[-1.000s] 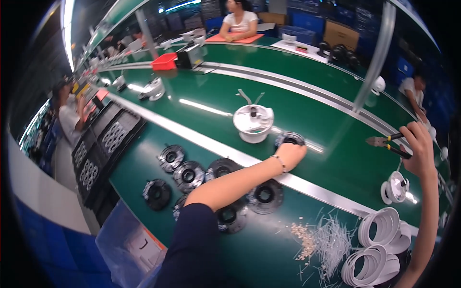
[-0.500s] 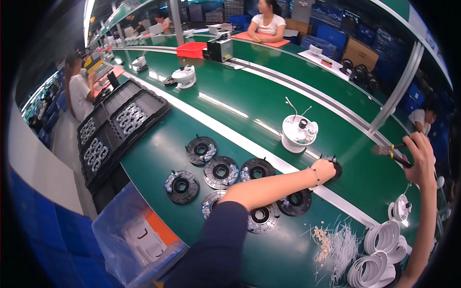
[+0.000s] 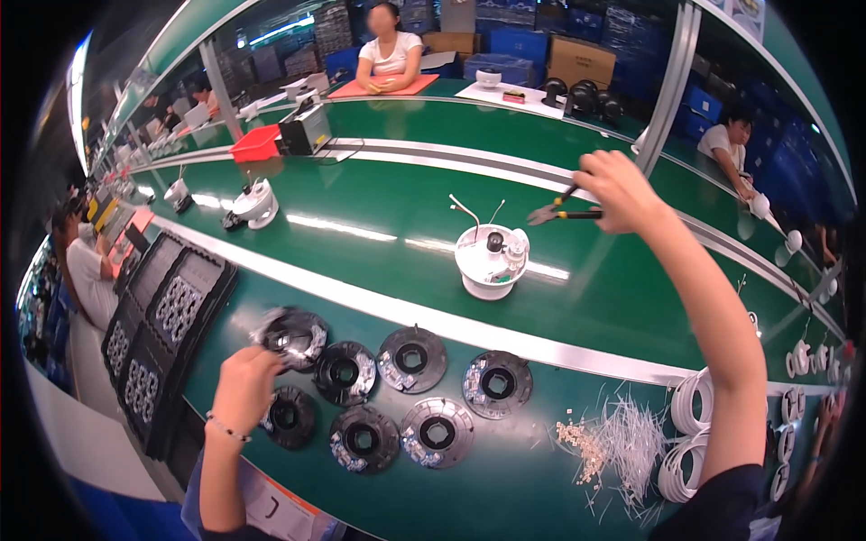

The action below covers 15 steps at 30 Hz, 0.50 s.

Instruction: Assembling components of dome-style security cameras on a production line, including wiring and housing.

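Observation:
My left hand (image 3: 244, 383), a beaded band on its wrist, is closed on the edge of a black round disc (image 3: 302, 335). Motion blurs this disc, and it overlaps the far-left end of a group of similar discs with circuit boards, such as one disc (image 3: 412, 383). My right hand (image 3: 618, 191) grips side cutters (image 3: 564, 215) with black-and-yellow handles, held above the green belt. Just left of and below the cutters' jaws stands a round white housing (image 3: 487, 284), open at the top, with a black part inside and wires sticking up.
Loose white strips (image 3: 631, 442) and small beige connectors (image 3: 582, 442) lie on the near right table, beside white rings (image 3: 690, 406). Black trays (image 3: 149, 334) of parts stand left. A lined bin (image 3: 280, 505) sits below. Co-workers sit across the belt and left.
My left hand has swung from over the belt to the far-left discs. My right hand has brought the cutters leftward, near the white housing. The view has turned right.

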Each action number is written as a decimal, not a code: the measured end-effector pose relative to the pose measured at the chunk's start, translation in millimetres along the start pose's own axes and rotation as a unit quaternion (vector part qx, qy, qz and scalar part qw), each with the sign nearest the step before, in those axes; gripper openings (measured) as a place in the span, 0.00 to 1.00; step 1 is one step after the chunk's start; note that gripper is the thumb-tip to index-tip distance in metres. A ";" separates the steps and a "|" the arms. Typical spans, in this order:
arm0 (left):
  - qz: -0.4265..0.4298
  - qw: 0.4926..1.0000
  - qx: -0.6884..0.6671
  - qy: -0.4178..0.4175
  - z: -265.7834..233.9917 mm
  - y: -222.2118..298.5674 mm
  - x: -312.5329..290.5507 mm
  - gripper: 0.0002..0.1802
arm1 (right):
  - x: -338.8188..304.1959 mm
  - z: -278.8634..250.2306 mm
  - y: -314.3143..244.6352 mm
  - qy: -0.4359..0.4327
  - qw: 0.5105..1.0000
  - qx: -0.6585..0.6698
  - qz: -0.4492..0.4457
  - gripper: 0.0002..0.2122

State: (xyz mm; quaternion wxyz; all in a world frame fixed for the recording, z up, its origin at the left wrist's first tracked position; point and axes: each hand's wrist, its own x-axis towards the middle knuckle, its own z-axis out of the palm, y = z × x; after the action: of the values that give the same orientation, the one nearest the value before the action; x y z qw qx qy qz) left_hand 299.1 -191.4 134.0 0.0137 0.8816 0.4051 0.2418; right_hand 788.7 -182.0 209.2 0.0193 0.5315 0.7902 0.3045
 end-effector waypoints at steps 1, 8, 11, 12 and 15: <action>-0.027 0.999 0.041 0.004 -0.6 -17.1 -11.2 0.01 | 12.5 10.3 -2.5 -0.011 1.000 -0.002 -0.003 0.17; -0.112 0.988 0.098 -0.050 26.0 -105.6 -49.8 0.01 | 62.6 57.7 -21.6 -0.107 0.993 -0.017 -0.044 0.19; -0.112 0.988 0.087 -0.054 32.3 -125.0 -55.5 0.01 | 67.4 64.4 -27.5 -0.152 0.986 -0.023 -0.067 0.19; -0.121 0.987 0.085 -0.065 34.0 -126.9 -56.9 0.01 | 67.2 66.0 -29.8 -0.154 0.985 -0.024 -0.067 0.19; -0.124 0.983 0.111 -0.078 33.3 -124.9 -56.0 0.00 | 66.8 68.4 -34.1 -0.156 0.984 -0.038 -0.078 0.17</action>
State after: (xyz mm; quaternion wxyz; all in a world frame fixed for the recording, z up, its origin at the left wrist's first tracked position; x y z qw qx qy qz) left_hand 194.2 -142.2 53.9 -0.0226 0.8370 0.5330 0.1219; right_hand 755.7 -102.1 155.9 0.1861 0.5082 0.8042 0.2456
